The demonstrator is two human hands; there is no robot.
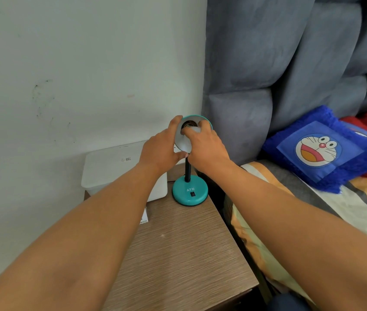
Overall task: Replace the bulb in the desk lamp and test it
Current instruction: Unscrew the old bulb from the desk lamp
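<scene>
Beside lamp (189, 189) on nightstand (184, 248): white box (108, 167), blue pillow (321, 149).

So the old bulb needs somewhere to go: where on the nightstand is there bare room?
The wood nightstand is bare in front of the teal lamp base. The back is crowded: white plastic box beside the base, a paper label at its corner.

- A teal desk lamp (190, 191) is standing upright at frame centre, its shade (183, 143) being tilted toward the camera.
- A white bulb (194, 129) is being gripped inside the shade, partly hidden.
</scene>
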